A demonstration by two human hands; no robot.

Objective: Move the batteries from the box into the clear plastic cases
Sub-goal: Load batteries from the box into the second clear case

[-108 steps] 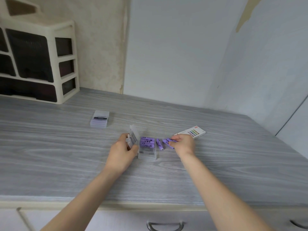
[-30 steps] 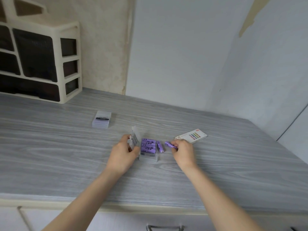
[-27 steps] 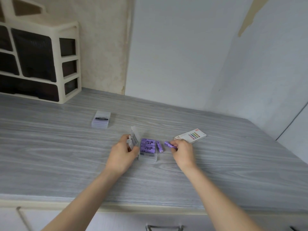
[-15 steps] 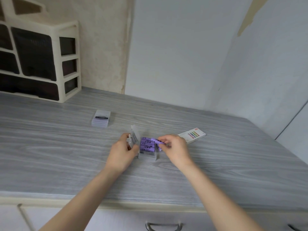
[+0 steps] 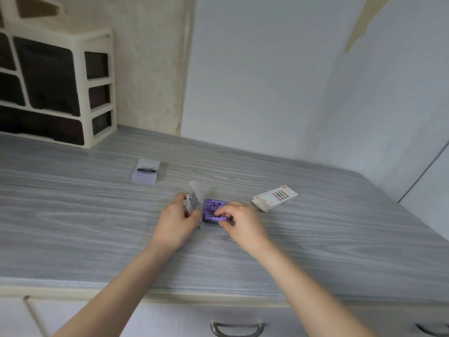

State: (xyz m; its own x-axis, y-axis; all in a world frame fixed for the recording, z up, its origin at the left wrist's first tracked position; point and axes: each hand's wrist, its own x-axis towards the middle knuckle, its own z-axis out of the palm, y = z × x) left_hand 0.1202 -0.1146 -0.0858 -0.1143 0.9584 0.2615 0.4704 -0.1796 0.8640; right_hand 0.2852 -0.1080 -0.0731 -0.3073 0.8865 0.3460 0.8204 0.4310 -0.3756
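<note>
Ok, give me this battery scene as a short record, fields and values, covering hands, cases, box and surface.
left hand: holds the raised lid of the open case
right hand: pinches a purple battery at the open case's near row
open case: on the countertop, purple batteries lying in it
second case: closed, farther back to the left, apart from the hands
box: white card, lying flat right of the hands, near end flap open
organizer: cream drawers, back left

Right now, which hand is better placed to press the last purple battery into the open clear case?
Right hand: it already pinches the purple battery over the open case. The left hand holds the lid.
</note>
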